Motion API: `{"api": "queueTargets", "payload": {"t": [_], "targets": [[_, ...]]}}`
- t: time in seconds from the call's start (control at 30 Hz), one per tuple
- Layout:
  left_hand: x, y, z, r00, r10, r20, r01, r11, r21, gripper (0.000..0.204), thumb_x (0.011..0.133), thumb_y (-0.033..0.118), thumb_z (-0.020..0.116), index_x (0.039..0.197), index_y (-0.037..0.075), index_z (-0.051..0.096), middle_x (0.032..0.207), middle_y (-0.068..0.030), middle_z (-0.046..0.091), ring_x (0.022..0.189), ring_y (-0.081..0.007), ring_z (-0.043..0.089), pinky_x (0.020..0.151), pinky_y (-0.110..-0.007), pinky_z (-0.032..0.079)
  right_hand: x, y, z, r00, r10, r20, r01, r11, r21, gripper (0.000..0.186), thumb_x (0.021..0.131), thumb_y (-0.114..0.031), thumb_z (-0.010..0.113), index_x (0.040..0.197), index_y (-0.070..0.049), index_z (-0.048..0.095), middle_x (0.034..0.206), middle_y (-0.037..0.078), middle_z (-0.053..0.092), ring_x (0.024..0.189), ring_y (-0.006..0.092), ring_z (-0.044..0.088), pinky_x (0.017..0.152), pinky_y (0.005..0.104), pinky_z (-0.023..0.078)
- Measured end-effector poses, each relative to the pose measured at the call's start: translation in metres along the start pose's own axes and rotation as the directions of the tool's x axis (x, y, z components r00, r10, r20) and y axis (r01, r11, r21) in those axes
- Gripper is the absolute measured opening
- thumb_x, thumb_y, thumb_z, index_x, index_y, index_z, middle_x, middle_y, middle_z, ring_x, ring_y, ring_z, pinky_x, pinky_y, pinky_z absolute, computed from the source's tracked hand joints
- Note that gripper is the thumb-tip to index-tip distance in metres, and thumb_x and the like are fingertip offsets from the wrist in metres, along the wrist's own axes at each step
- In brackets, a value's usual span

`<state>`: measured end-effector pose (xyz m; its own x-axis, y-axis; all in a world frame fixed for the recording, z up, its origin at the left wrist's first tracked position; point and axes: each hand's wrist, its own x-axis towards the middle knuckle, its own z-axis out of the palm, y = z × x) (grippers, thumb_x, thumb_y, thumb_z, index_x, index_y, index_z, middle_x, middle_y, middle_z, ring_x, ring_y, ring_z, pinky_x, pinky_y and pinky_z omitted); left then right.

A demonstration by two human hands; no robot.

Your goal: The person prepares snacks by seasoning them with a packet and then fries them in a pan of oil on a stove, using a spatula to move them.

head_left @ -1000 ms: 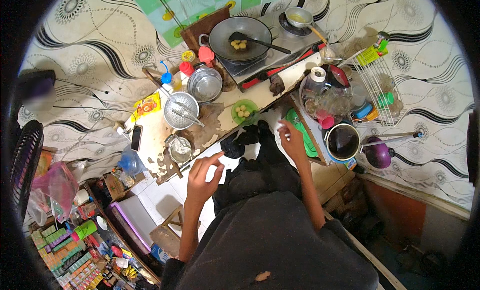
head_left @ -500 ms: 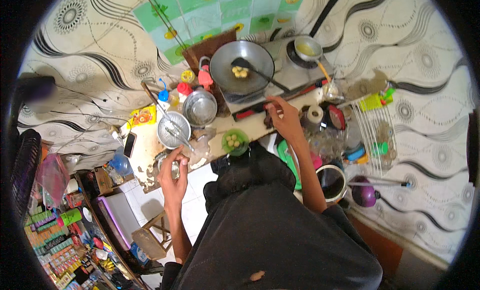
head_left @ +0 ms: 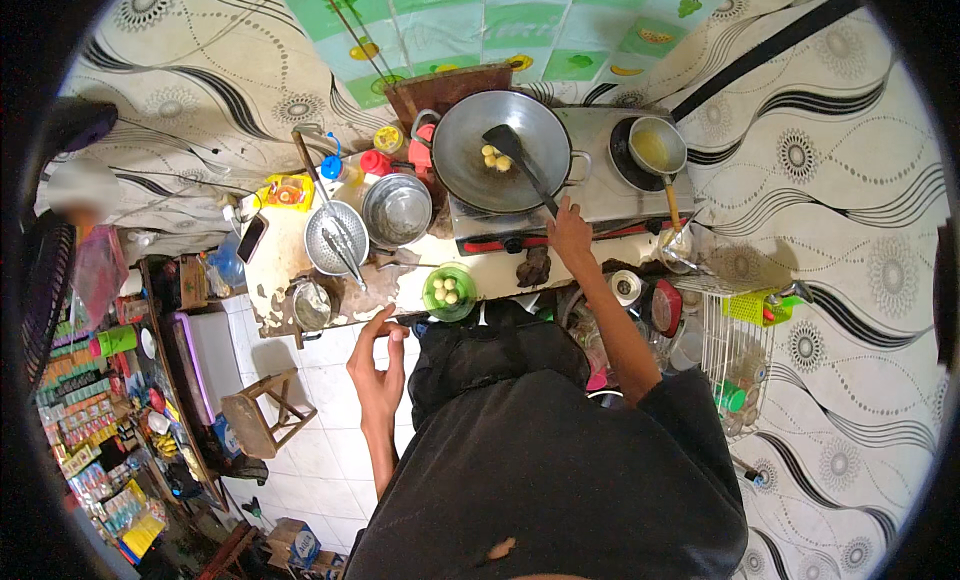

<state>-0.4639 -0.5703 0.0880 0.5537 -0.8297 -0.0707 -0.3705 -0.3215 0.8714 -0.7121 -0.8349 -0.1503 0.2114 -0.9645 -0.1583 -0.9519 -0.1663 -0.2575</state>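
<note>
at stove (head_left: 592,145), spatula blade (head_left: 503,141) forward-left

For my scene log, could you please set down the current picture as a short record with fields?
Right hand: holding the black spatula by its handle
Left hand: nothing held, in front of the counter
Wok: on the stove, yellowish balls inside
Saucepan: right of the wok, yellowish liquid inside
Green bowl: near the counter's front edge, pale balls inside
Counter's left part: strainer, phone

black spatula (head_left: 533,175) | slanted in grey wok (head_left: 462,150) | blade apparently touching yellowish balls (head_left: 496,158)
</note>
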Motion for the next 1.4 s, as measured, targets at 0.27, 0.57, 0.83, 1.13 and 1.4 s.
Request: {"api": "queueTargets", "payload": {"t": [0.27,0.57,0.83,1.13,1.4], "targets": [[-0.003,-0.010,-0.012,0.992,0.115,-0.057,-0.103,0.977,0.187,0.028,0.099,0.011,0.059,0.126,0.003,0.063,0.092,-0.0114,0.069,0.082,-0.0176,0.065,0.074,-0.034,0.052,0.000,0.001,-0.045,0.990,-0.138,-0.026,0.137,0.990,-0.026,0.030,0.099,-0.025,0.050,0.116,0.000,0.050,0.087,0.023,0.067,0.073,0.0416,0.067,0.063,0.0513,0.054],[-0.002,-0.014,0.012,0.993,0.095,-0.076,-0.088,0.992,0.090,0.026,0.098,0.008,0.060,0.123,0.003,0.065,0.092,-0.0133,0.070,0.083,-0.0195,0.065,0.078,-0.034,0.051,-0.052,0.013,-0.121,0.964,-0.264,-0.040,0.264,0.965,-0.001,0.031,0.097,-0.026,0.050,0.113,-0.001,0.061,0.080,0.020,0.069,0.073,0.0393,0.068,0.067,0.0512,0.054],[0.027,0.017,0.020,0.972,0.233,0.024,-0.234,0.967,0.101,0.029,0.095,0.006,0.061,0.123,0.004,0.065,0.093,-0.0122,0.070,0.086,-0.0218,0.064,0.082,-0.035,0.050,-0.054,-0.028,-0.091,0.990,-0.096,0.107,0.098,0.995,-0.012,0.038,0.093,-0.024,0.055,0.121,0.002,0.063,0.082,0.024,0.068,0.078,0.0411,0.067,0.071,0.0511,0.053],[0.018,0.009,0.016,0.977,0.209,-0.053,-0.203,0.975,0.091,0.025,0.097,0.011,0.061,0.121,0.004,0.066,0.089,-0.0124,0.069,0.083,-0.0228,0.065,0.077,-0.035,0.050,-0.015,-0.028,-0.113,0.968,-0.234,-0.089,0.232,0.972,-0.026,0.025,0.090,-0.020,0.059,0.103,0.000,0.065,0.082,0.023,0.069,0.077,0.0394,0.069,0.068,0.0488,0.055],[0.009,0.011,0.006,0.976,0.185,-0.112,-0.171,0.977,0.127,0.026,0.097,0.010,0.061,0.122,0.003,0.065,0.091,-0.0138,0.069,0.084,-0.0214,0.066,0.077,-0.035,0.051,0.059,-0.048,-0.123,0.905,-0.406,0.130,0.425,0.879,-0.214,0.017,0.082,-0.012,0.066,0.093,0.000,0.066,0.078,0.021,0.068,0.076,0.0398,0.068,0.065,0.0489,0.052]]}}
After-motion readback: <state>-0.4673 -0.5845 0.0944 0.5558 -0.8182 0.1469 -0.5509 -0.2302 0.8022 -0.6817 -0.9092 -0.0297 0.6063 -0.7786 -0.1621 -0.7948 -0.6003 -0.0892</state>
